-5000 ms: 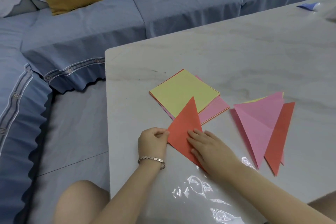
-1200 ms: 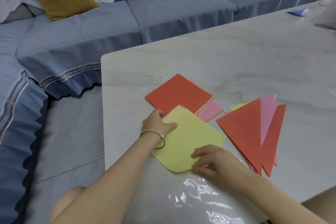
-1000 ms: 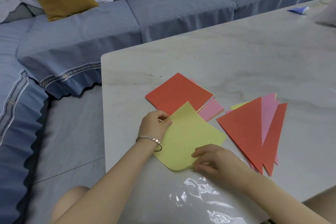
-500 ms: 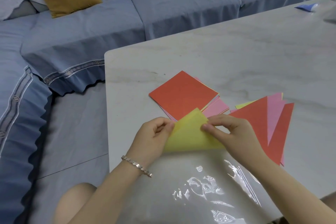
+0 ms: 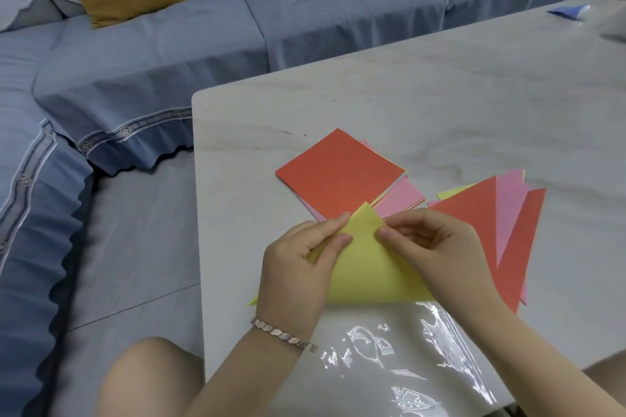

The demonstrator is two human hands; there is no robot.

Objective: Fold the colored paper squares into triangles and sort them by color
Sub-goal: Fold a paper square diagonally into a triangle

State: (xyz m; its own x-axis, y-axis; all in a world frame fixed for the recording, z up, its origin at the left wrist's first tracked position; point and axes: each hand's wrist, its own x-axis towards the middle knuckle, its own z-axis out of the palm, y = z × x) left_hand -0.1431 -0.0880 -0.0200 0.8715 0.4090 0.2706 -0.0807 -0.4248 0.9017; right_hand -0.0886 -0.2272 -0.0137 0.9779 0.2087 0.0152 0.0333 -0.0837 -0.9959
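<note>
the left hand (image 5: 298, 267) pinches the yellow paper sheet (image 5: 369, 276) just left of its far tip, thumb on top. the right hand (image 5: 437, 247) pinches the same tip from the other side, so both hands are closed on the sheet. the sheet is doubled over into a triangle on the pale marble-look tabletop (image 5: 440, 95), with its long folded edge nearest the person. its tip points away and reaches the near corner of the stack of unfolded paper squares with an orange-red one on top (image 5: 338, 173).

the step in hand looks like matching the two loose corners at the tip before creasing. to do it well, i would line up the two layers exactly along both short edges and hold the tip down with one hand. the other hand then runs from the middle of the long edge outward to each end, so the crease sets flat and no layer slides. whether the fold is pressed yet i cannot tell. thin paper skews easily, so light pressure first.

to the right, partly behind the right forearm, lies the fanned pile of folded triangles in orange-red, pink and yellow (image 5: 508, 213). it is mixed rather than sorted, so the yellow one should end up apart from the reds. a clear plastic sleeve (image 5: 389, 349) lies nearest the person
</note>
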